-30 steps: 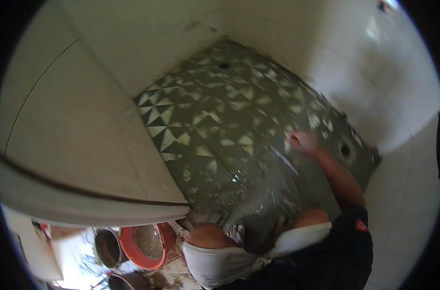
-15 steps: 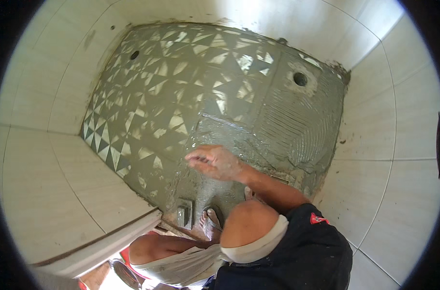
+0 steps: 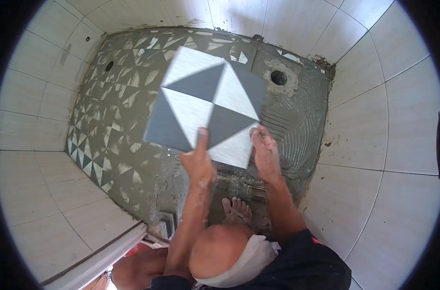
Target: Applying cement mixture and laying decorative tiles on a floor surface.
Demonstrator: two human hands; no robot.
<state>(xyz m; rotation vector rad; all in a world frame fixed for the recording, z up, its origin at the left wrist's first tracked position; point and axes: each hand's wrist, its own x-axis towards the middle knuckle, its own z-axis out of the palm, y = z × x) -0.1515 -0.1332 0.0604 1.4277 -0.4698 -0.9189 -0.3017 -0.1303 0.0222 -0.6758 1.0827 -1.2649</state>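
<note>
A square floor tile (image 3: 188,109) with grey and white triangles is held up, turned at an angle, above the wet floor. My left hand (image 3: 198,162) grips its near edge, the thumb lying on the patterned face. At the tile's near right side, my right hand (image 3: 266,150) pinches the edge with the thumb on top. Fingers under the tile are hidden. Beyond my right hand lies a bed of combed grey mortar (image 3: 292,123), ridged by a notched trowel. A round drain hole (image 3: 278,77) opens at the far end of that bed.
Laid patterned tiles (image 3: 128,96), smeared with grey slurry, cover the floor's left side, with a small dark hole (image 3: 109,66) in them. A float (image 3: 167,225) rests near the doorway sill (image 3: 94,253). Pale tiled walls (image 3: 360,125) enclose the floor. My bare foot (image 3: 238,211) stands close by.
The patterned tile has come into view, held in both hands. My left hand has appeared; my right hand has moved rightward and up and now grips the tile.
</note>
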